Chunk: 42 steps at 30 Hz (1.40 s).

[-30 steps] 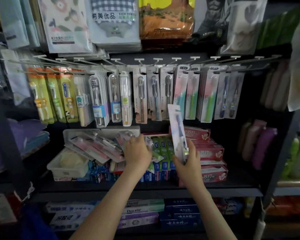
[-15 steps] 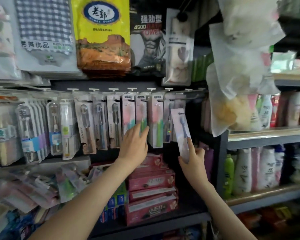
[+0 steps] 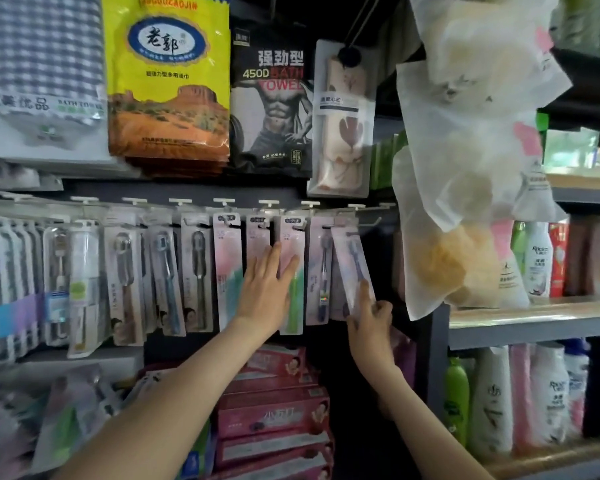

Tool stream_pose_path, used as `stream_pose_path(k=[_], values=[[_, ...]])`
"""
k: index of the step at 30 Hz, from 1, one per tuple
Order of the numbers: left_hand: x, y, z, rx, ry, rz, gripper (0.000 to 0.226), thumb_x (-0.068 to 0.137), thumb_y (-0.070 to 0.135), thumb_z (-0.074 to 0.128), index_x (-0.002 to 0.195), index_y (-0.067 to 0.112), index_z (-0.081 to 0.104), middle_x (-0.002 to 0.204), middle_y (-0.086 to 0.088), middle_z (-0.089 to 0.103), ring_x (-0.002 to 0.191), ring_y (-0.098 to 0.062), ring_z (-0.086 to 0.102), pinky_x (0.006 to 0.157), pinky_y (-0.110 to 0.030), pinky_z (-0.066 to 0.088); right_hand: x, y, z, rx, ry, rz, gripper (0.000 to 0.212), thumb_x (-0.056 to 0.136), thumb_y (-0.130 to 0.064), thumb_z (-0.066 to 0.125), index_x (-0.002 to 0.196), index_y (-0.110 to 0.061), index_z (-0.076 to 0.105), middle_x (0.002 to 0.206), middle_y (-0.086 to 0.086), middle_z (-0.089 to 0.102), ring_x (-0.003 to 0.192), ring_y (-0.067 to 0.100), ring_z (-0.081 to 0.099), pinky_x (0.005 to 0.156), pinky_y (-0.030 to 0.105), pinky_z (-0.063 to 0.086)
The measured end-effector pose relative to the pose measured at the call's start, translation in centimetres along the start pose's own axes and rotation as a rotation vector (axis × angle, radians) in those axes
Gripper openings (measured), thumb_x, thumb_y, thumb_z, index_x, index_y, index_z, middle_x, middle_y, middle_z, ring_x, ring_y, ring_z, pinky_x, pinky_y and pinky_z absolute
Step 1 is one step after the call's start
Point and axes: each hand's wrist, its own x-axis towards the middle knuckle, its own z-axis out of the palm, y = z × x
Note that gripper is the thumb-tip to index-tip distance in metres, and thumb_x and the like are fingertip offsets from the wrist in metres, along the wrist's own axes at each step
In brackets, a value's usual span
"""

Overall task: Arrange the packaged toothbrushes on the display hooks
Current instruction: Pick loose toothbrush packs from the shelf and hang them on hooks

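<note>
A row of packaged toothbrushes [image 3: 194, 278] hangs from white display hooks [image 3: 269, 203] across the middle of the rack. My right hand [image 3: 371, 318] grips the lower end of a pale pink-and-lilac toothbrush pack [image 3: 352, 268], tilted, with its top at the rightmost hooks [image 3: 368, 221]. My left hand [image 3: 267, 289] lies flat with fingers spread against the hanging pink-and-green packs [image 3: 291, 271], holding nothing. Whether the held pack's hole is on a hook is not visible.
Bath towel packs [image 3: 168, 81] hang above the hooks. Bagged sponges [image 3: 465, 188] hang at the right, close to the rightmost hooks. Pink toothpaste boxes [image 3: 274, 410] stack below my arms. Bottles [image 3: 492, 403] fill the shelves to the right. Loose toothbrush packs [image 3: 66, 410] lie at lower left.
My right hand has raised the pack up to the rightmost hooks. My left hand has risen from the low shelf and now presses flat on the hanging packs. The view has shifted right and closer.
</note>
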Motion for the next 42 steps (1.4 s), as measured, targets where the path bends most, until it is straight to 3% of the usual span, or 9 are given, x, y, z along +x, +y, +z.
stream_pose_path(k=[4, 11, 14, 18, 21, 28, 33, 39, 42], values=[[0.4, 0.0, 1.0, -0.003, -0.048, -0.019, 0.068, 0.097, 0.015, 0.044, 0.151, 0.024, 0.003, 0.158, -0.012, -0.01, 0.146, -0.028, -0.009, 0.116, -0.042, -0.007, 1.0, 0.6, 1.4, -0.063, 0.056, 0.013, 0.075, 0.09, -0.002, 0.048, 0.15, -0.018, 0.008, 0.111, 0.021, 0.035, 0.091, 0.035, 0.044, 0.087, 0.041, 0.044], [1.0, -0.5, 2.4, 0.026, -0.098, 0.009, 0.072, 0.094, 0.008, 0.044, 0.151, 0.027, 0.003, 0.158, -0.01, -0.012, 0.146, -0.027, -0.01, 0.116, -0.042, -0.006, 2.7, 0.5, 1.7, 0.015, 0.041, 0.196, 0.067, 0.096, -0.007, 0.037, 0.15, -0.03, 0.007, 0.126, 0.014, 0.032, 0.098, 0.026, 0.04, 0.09, 0.037, 0.039], [0.9, -0.7, 2.7, 0.031, -0.111, 0.009, 0.069, 0.095, 0.011, 0.043, 0.151, 0.026, 0.006, 0.158, -0.009, -0.01, 0.146, -0.025, -0.007, 0.116, -0.042, -0.006, 2.4, 0.3, 1.2, -0.003, -0.02, 0.153, 0.079, 0.089, -0.004, 0.046, 0.15, -0.027, 0.001, 0.125, 0.014, 0.027, 0.104, 0.034, 0.042, 0.091, 0.044, 0.043], [0.2, -1.1, 3.1, 0.052, -0.133, -0.005, 0.065, 0.096, 0.015, 0.041, 0.151, 0.023, 0.008, 0.158, -0.01, -0.008, 0.146, -0.026, -0.004, 0.116, -0.041, -0.008, -1.2, -0.3, 1.8, 0.102, -0.067, 0.124, 0.082, 0.085, -0.006, 0.054, 0.149, -0.02, 0.005, 0.13, 0.014, 0.028, 0.102, 0.03, 0.042, 0.077, 0.026, 0.033], [-0.1, -1.1, 3.2, 0.042, -0.133, -0.013, 0.065, 0.095, 0.018, 0.042, 0.151, 0.023, 0.008, 0.158, -0.01, -0.008, 0.146, -0.026, -0.003, 0.116, -0.04, -0.009, -3.0, -0.7, 2.4, 0.192, -0.114, 0.001, 0.084, 0.086, -0.006, 0.056, 0.15, -0.026, 0.006, 0.127, 0.012, 0.03, 0.106, 0.03, 0.045, 0.081, 0.022, 0.036], [-0.3, -1.7, 2.2, 0.029, -0.117, -0.008, 0.069, 0.094, 0.02, 0.046, 0.151, 0.022, 0.008, 0.158, -0.011, -0.004, 0.146, -0.025, -0.004, 0.117, -0.042, -0.005, 1.6, -2.9, 1.4, 0.138, -0.072, -0.036, 0.083, 0.091, -0.014, 0.054, 0.15, -0.028, -0.002, 0.135, 0.017, 0.028, 0.111, 0.037, 0.047, 0.092, 0.04, 0.047], [-0.3, -2.5, 1.8, 0.028, -0.085, -0.025, 0.071, 0.093, 0.019, 0.048, 0.151, 0.021, 0.008, 0.158, -0.012, -0.002, 0.146, -0.026, -0.003, 0.116, -0.042, -0.005, 3.3, -4.4, 1.7, -0.023, -0.155, 0.02, 0.077, 0.096, -0.019, 0.048, 0.151, -0.02, -0.006, 0.148, 0.02, 0.015, 0.12, 0.036, 0.047, 0.085, 0.033, 0.047], [-1.3, -4.4, 1.6, 0.102, 0.011, -0.088, 0.072, 0.091, 0.018, 0.05, 0.151, 0.021, 0.011, 0.158, -0.016, -0.002, 0.145, -0.029, -0.01, 0.109, -0.044, -0.02, 0.6, -4.3, 2.7, 0.155, -0.1, 0.08, 0.081, 0.094, -0.023, 0.053, 0.151, -0.023, -0.005, 0.146, 0.023, 0.018, 0.11, 0.039, 0.054, 0.08, 0.033, 0.048], [-1.4, -5.2, 1.8, 0.17, 0.043, -0.204, 0.084, 0.09, 0.014, 0.052, 0.151, 0.024, -0.005, 0.155, -0.016, -0.02, 0.14, -0.03, -0.027, 0.1, -0.052, -0.031, 0.4, -3.4, 2.7, 0.17, -0.056, 0.074, 0.081, 0.093, -0.024, 0.054, 0.151, -0.023, -0.003, 0.139, 0.021, 0.027, 0.094, 0.037, 0.058, 0.069, 0.03, 0.046]])
